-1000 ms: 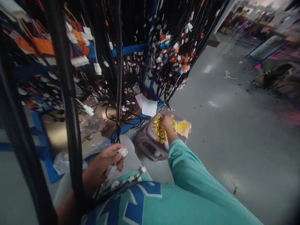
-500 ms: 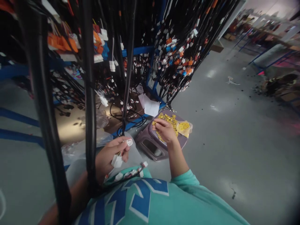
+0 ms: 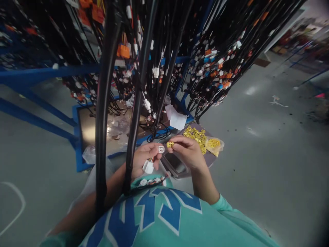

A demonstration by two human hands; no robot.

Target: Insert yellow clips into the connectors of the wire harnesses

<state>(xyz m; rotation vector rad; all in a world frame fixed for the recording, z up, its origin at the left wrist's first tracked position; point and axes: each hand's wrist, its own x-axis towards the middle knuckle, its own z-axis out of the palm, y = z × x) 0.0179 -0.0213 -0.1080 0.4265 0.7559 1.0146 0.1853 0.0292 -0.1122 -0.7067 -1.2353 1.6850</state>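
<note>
Between the thumb and fingers of my left hand (image 3: 145, 155) is a small white connector housing (image 3: 161, 149), its open face turned to the right. A second white connector (image 3: 148, 167) on coloured wires hangs below that hand. My right hand (image 3: 189, 151) pinches a small yellow plastic insert (image 3: 170, 144), level with the white housing and a short gap away from it. Beneath and beyond my right hand, many similar yellow pieces (image 3: 195, 134) lie on top of a greyish-purple box (image 3: 187, 127), beside an open plastic bag (image 3: 215, 145) of more.
Thick black cables (image 3: 137, 103) hang in front of me, across my left forearm. Behind them a blue rack (image 3: 77, 137) carries dense bundles of wires with white, orange and blue connectors (image 3: 216, 70). White paper (image 3: 177, 118) lies on its base. Grey floor (image 3: 259, 154) stretches to the right.
My right hand has moved left from above the yellow pieces, bringing the yellow insert close to the white housing. The view has shifted, so the rack and cables appear further right.
</note>
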